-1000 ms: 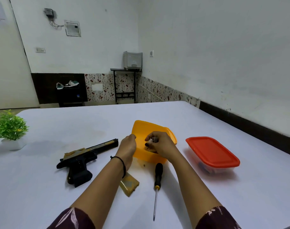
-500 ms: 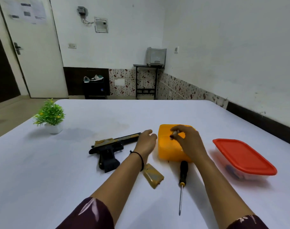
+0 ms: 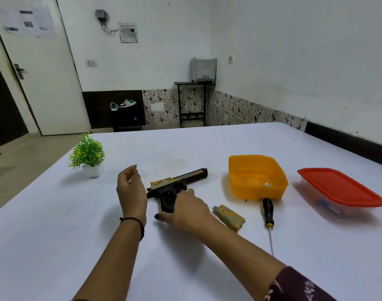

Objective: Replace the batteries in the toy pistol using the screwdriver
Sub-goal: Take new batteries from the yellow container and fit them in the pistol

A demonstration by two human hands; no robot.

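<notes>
Toy pistol (image 3: 179,181) lies flat on the big white table (image 3: 185,268), near the middle, with its grip toward the person. Off to the right sit a box with a red lid (image 3: 338,187) and an orange tub (image 3: 251,192). The left hand (image 3: 131,190) hangs beside the pistol, fingers loose, holding nothing. The right hand (image 3: 185,211) lies over the grip and touches it; whether its fingers have closed round it cannot be told. The screwdriver (image 3: 268,211) lies by the tub. The small yellow cover (image 3: 229,216) lies just beside the right wrist, so a careless arm could push it away. A tiny screw (image 3: 268,184) sits in the tub; a bump could tip it out and lose it.
</notes>
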